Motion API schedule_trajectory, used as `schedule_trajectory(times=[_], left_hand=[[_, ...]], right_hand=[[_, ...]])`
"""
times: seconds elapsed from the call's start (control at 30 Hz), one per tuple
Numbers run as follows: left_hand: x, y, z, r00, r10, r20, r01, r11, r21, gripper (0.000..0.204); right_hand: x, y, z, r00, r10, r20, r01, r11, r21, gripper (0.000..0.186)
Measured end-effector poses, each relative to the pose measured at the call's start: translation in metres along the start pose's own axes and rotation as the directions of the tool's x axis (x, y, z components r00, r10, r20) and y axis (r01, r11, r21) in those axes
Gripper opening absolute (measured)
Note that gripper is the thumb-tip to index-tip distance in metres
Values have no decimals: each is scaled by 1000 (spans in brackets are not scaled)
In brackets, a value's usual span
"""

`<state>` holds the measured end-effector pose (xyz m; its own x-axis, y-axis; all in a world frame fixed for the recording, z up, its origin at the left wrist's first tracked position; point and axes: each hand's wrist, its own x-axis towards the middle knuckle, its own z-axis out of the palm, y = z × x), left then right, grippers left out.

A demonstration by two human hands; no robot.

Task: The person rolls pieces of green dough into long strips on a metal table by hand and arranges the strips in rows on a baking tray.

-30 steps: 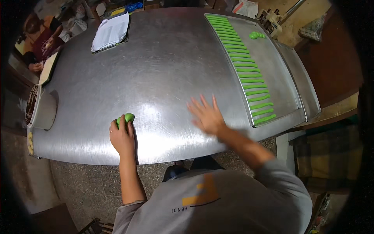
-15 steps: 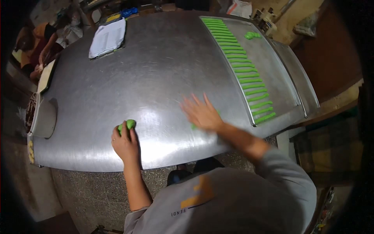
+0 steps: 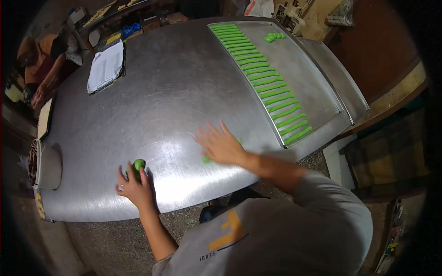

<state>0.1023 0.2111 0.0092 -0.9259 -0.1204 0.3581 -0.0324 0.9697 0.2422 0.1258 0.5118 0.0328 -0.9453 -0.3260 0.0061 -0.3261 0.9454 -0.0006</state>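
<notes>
My left hand (image 3: pixel 135 185) is over a green dough lump (image 3: pixel 139 163) on the near left of the steel table (image 3: pixel 170 92), fingers apart and loosely around it, touching it. My right hand (image 3: pixel 220 145), fingers spread and palm down, is blurred over a green dough strip (image 3: pixel 206 159) that shows at both sides of it. To its right lies a metal tray (image 3: pixel 313 85) holding a long row of green dough sticks (image 3: pixel 272 87) and several green lumps (image 3: pixel 274 37) near the far end.
A white bucket (image 3: pixel 50 165) and a pale tray (image 3: pixel 45 119) line the left edge. A clipboard with papers (image 3: pixel 106 64) lies farther back. Another metal tray (image 3: pixel 354 101) is at the right. A co-worker (image 3: pixel 46 66) is at the upper left; another bench (image 3: pixel 106 14) stands behind.
My left fingers have loosened and spread from their grip on the lump. A green strip now shows under my moving right hand. The view has shifted, and the co-worker's arm has moved.
</notes>
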Motion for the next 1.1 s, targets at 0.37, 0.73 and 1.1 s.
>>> schedule_trajectory(times=[0.37,0.73,1.1], left_hand=[[-38,60,-24,947,316,-58,-276,710,-647,44],[4,135,9,714,693,102,-467,579,-668,27],[-47,77,-27,799,576,171,-453,765,-458,29]], right_hand=[[-41,-32,8,998,-45,-31,48,996,69,56],[-31,48,-18,973,193,-125,-97,838,536,40],[-89,38,-18,979,205,1,-151,716,682,32]])
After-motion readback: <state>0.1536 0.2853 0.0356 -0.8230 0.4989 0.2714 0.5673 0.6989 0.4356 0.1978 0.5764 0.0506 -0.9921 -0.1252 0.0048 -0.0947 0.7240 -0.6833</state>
